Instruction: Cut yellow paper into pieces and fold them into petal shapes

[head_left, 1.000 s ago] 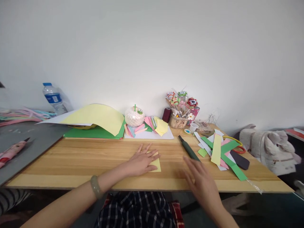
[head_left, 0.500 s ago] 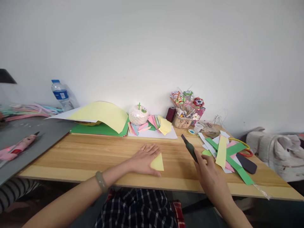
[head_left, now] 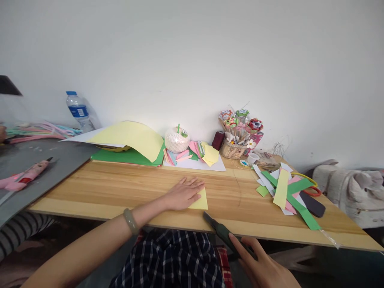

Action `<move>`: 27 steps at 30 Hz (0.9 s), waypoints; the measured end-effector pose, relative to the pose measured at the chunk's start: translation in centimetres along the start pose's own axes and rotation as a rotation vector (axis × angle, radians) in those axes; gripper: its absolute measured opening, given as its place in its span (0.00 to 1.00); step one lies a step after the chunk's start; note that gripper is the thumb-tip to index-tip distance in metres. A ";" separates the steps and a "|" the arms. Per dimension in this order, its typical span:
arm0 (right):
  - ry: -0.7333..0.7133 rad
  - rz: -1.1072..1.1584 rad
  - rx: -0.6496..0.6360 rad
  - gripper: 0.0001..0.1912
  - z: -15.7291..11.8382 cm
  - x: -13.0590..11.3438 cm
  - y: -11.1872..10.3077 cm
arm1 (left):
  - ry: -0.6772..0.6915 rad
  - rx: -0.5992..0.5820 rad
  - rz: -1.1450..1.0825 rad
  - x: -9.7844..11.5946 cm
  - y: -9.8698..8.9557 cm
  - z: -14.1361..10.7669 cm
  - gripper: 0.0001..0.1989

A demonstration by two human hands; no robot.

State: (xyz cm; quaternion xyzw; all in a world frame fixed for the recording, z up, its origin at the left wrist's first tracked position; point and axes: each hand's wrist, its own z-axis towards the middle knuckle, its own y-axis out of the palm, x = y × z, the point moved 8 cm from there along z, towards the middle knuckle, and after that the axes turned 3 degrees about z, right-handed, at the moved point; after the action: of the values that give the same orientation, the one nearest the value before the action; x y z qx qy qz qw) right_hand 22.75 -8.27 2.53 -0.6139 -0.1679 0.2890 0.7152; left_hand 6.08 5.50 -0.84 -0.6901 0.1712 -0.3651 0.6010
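Note:
My left hand [head_left: 183,195] lies flat on a small yellow paper piece [head_left: 201,201], fingers spread, covering its left part. A green bangle [head_left: 131,221] is on that wrist. In my right hand [head_left: 258,260] is a dark green cutting tool [head_left: 220,229], its handle gripped by the fingers. The tool's narrow tip points up and left, just below the paper's lower right corner, near the table's front edge. Part of the handle is hidden behind the fingers.
Coloured strips [head_left: 295,196] lie on the wooden table [head_left: 120,186] at right, over a dark phone-like object. Along the wall stand paper sheets [head_left: 141,140], a netted round object [head_left: 177,140] and a flower basket [head_left: 233,150]. A pink glue gun [head_left: 28,176] lies left.
My right hand has moved down and left with the tool, bringing its tip close to the yellow paper. My left thumb has drawn in nearer the other fingers. The view has shifted slightly.

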 end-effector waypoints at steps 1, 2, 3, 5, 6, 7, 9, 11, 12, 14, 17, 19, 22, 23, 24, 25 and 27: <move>0.002 -0.010 0.000 0.42 0.1 0.0 0.1 | 0.001 0.000 -0.001 0.0 0.0 0.0 0.25; 0.003 -0.020 0.003 0.42 0.2 0.0 0.2 | 0.001 0.001 -0.001 0.0 0.0 0.0 0.25; 0.002 -0.030 0.007 0.42 0.2 0.1 0.3 | 0.001 0.001 -0.001 0.0 0.0 0.0 0.25; -0.001 -0.045 0.014 0.41 0.4 0.1 0.5 | 0.002 0.002 0.001 0.0 0.0 0.0 0.25; -0.002 -0.054 0.020 0.41 0.4 0.1 0.5 | 0.002 0.002 0.002 0.0 0.0 0.0 0.25; -0.001 -0.065 0.032 0.41 0.5 0.2 0.5 | 0.003 0.002 0.004 0.0 0.0 -0.1 0.25; 0.002 -0.091 0.067 0.41 0.6 0.1 0.4 | 0.005 0.002 0.010 0.1 0.0 -0.1 0.25; 0.006 -0.123 0.098 0.41 0.6 0.0 0.4 | 0.006 0.001 0.017 0.1 0.0 -0.1 0.25; 0.012 -0.138 0.105 0.40 0.6 0.0 0.4 | 0.008 0.000 0.021 0.1 0.0 -0.1 0.25; 0.024 -0.163 0.098 0.39 0.7 -0.2 0.7 | 0.013 -0.002 0.029 0.2 0.0 -0.1 0.25; 0.024 -0.186 0.079 0.35 0.7 -0.4 1.1 | 0.021 -0.007 0.041 0.2 0.1 -0.1 0.26; 0.011 -0.206 0.082 0.33 0.7 -0.6 1.1 | 0.022 -0.010 0.049 0.2 0.2 -0.1 0.26; 0.003 -0.233 0.104 0.32 0.7 -0.8 0.8 | 0.022 -0.013 0.060 0.1 0.3 0.0 0.26; 0.007 -0.239 0.110 0.33 0.7 -0.9 0.7 | 0.022 -0.014 0.063 0.1 0.3 0.0 0.26; 0.012 -0.243 0.115 0.33 0.7 -0.8 0.6 | 0.022 -0.014 0.067 0.1 0.3 0.0 0.26; 0.020 -0.250 0.115 0.34 0.7 -0.8 0.5 | 0.022 -0.015 0.071 0.1 0.3 0.0 0.26; 0.036 -0.263 0.112 0.34 0.6 -0.6 0.6 | 0.021 -0.017 0.079 0.2 0.3 0.0 0.27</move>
State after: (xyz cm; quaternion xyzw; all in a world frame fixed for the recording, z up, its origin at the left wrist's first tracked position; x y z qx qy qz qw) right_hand 21.77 -8.15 2.17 -0.5508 -0.2174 0.1906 0.7829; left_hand 6.25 5.31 -1.10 -0.6841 0.2075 -0.3468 0.6072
